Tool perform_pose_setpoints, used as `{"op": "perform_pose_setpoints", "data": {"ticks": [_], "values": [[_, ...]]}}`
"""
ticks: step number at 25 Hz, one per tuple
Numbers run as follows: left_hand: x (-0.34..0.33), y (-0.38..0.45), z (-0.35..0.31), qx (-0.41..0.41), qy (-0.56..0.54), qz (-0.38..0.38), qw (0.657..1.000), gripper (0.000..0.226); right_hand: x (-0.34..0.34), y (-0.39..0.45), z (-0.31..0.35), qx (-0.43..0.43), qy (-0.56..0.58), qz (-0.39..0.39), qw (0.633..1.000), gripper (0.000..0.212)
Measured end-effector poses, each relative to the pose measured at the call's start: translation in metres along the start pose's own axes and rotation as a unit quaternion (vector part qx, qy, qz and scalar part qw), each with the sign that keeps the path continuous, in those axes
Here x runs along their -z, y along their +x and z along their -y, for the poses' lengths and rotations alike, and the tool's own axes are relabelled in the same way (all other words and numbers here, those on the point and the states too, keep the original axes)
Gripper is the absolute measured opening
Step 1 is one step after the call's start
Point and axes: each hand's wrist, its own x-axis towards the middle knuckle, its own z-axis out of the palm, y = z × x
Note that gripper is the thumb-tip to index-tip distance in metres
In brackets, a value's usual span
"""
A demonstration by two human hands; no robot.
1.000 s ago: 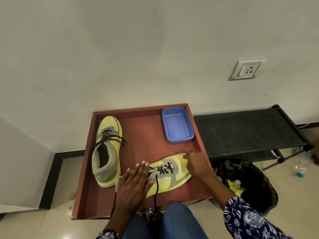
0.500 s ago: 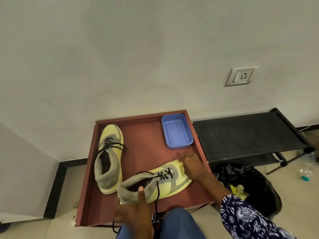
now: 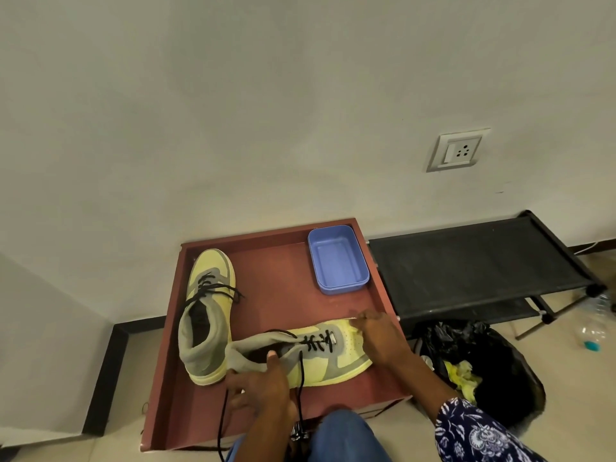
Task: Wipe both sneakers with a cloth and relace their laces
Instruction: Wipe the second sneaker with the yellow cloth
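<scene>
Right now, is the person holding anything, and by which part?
Yes, the near sneaker: the left hand grips its grey heel collar, and the right hand holds its toe.

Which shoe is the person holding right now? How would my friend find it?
Look at the reddish-brown tray on the floor by the wall. Two yellow-and-grey sneakers are in it. The held sneaker lies crosswise along the near edge, toe pointing right, with the left hand gripping its grey heel collar and the right hand on its toe; the other sneaker points at the wall, untouched.
</scene>
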Motion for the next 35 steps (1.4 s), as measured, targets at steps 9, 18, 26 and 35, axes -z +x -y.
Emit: {"op": "perform_pose_setpoints", "data": {"ticks": [9,18,26,35], "values": [[-0.014,0.003,-0.021,-0.088,0.016,0.060,0.994,0.076,-0.015,-0.022,-0.003,-0.051,0.019,-0.058,0.997,0.045],[-0.014,0.032,-0.046,-0.174,0.086,0.208,0.959,0.078,-0.039,-0.029,0.030,-0.085,0.025,0.004,0.996,0.048],[-0.011,0.005,-0.025,-0.239,0.195,0.214,0.927,0.111,-0.044,-0.034,0.076,0.014,0.131,-0.001,0.991,0.031],[0.009,0.043,-0.040,-0.296,0.280,0.219,0.886,0.100,-0.053,-0.039,0.074,-0.051,0.316,-0.022,0.947,0.025]]}}
